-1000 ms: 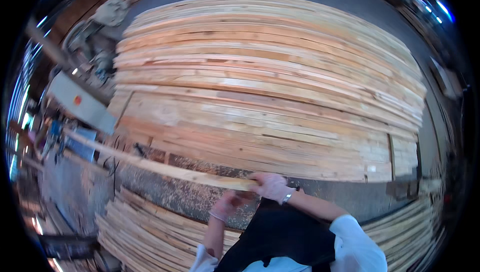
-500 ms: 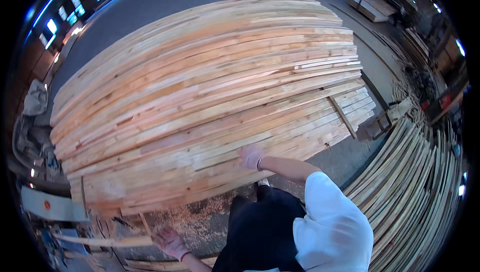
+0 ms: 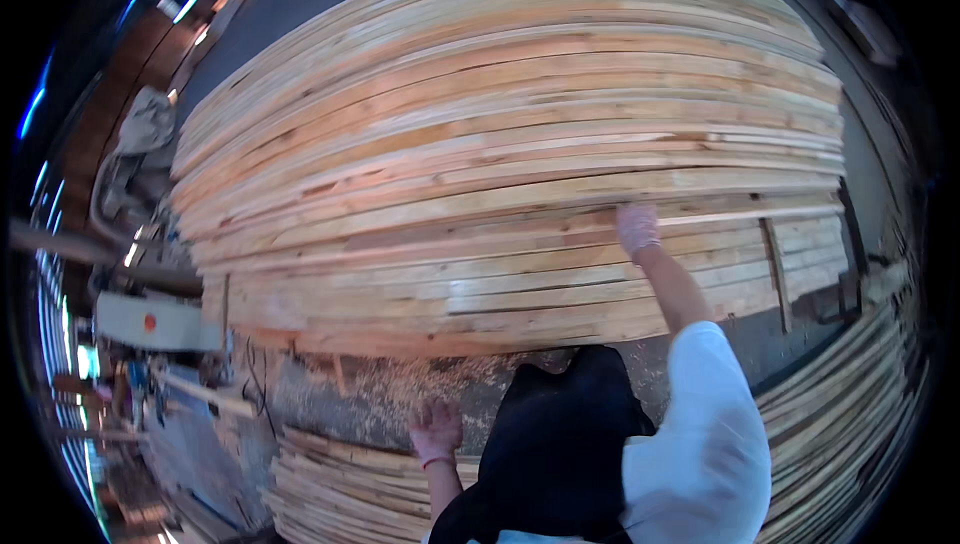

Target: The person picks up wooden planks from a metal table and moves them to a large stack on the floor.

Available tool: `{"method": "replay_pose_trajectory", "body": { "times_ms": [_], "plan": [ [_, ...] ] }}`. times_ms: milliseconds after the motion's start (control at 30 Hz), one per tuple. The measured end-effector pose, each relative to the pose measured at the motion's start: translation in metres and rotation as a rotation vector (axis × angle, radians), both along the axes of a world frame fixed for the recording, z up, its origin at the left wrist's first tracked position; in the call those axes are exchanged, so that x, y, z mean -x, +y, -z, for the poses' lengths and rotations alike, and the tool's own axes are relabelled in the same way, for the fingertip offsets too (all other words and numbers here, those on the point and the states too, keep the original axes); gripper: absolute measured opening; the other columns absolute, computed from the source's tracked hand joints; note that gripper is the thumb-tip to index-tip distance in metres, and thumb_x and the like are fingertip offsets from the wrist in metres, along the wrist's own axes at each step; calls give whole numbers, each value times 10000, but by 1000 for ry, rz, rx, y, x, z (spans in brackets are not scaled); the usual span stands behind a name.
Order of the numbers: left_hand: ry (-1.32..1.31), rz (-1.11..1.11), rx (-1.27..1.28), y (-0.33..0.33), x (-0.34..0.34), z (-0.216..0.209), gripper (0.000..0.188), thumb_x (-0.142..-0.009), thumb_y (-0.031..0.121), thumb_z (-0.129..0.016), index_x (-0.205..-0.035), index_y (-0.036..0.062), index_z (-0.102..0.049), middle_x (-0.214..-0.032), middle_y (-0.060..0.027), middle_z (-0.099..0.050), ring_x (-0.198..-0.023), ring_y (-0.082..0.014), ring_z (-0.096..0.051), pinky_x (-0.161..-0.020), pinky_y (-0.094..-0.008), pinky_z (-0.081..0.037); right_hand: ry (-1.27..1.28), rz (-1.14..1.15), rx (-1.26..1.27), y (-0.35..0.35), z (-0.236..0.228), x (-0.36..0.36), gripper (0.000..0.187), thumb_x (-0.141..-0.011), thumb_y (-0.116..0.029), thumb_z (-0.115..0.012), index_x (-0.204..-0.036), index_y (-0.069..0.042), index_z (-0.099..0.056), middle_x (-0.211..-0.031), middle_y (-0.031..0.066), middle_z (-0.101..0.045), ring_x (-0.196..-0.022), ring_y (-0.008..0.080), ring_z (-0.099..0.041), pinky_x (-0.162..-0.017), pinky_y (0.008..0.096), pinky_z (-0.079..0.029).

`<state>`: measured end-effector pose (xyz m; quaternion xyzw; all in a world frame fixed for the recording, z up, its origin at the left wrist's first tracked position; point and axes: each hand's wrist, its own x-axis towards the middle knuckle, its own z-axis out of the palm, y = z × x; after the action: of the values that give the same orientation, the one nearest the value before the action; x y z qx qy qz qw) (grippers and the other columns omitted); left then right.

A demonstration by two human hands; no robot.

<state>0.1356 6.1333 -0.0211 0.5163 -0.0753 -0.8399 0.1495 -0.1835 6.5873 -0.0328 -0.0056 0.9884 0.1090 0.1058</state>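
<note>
A wide stack of pale wooden boards (image 3: 480,129) lies in front of me, its long boards side by side. My right hand (image 3: 638,229), in a thin whitish glove, rests at the front edge of a wooden board (image 3: 740,212), right of the stack's middle. Blur and the back of the hand hide how its fingers lie. Lower down, my left hand (image 3: 437,431), gloved too, has its fingers apart and holds nothing. It hovers between the stack and a pile of thin wooden strips (image 3: 345,489) at my left side.
A crosspiece (image 3: 775,274) lies over the lower boards at the right. More long strips (image 3: 845,414) are piled at the lower right. Wood shavings (image 3: 370,394) cover the floor by the stack. A pale machine housing (image 3: 150,322) and a grey bag (image 3: 147,119) stand left.
My view has shifted, so the stack sits higher and further right. My right hand has moved right and away, up to the raised board edge. My left hand has come away from the leaning strip.
</note>
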Motion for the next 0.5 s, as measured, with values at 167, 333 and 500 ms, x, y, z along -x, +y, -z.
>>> {"method": "replay_pose_trajectory", "body": {
  "times_ms": [167, 333, 500],
  "plan": [
    [27, 34, -8, 4, 17, 8, 360, -940, 422, -549, -1068, 94, -622, -1029, -91, -659, -973, -285, -600, -948, -519, -476, -238, 214, 440, -3, -40, -47, 261, -830, -252, -579, -963, -80, -724, -1026, 187, -694, -1019, 357, -646, -878, 448, -518],
    [212, 206, -125, 11, 20, 23, 379, -911, 422, -603, -1075, 84, -655, -1029, -80, -668, -1029, -306, -598, -993, -526, -453, -586, -22, 463, 21, 6, -141, 362, -837, -402, -550, -961, -105, -715, -897, 117, -714, -767, 253, -675, -782, 407, -517],
    [307, 391, -254, 33, 24, 37, 427, -889, 407, -645, -1164, 82, -623, -1058, -107, -673, -1032, -342, -618, -938, -556, -489, -1069, 54, 689, 46, 39, -258, 416, -830, -426, -604, -1117, -148, -722, -1335, 94, -585, -1199, 233, -562, -1046, 361, -413]
  ]
}}
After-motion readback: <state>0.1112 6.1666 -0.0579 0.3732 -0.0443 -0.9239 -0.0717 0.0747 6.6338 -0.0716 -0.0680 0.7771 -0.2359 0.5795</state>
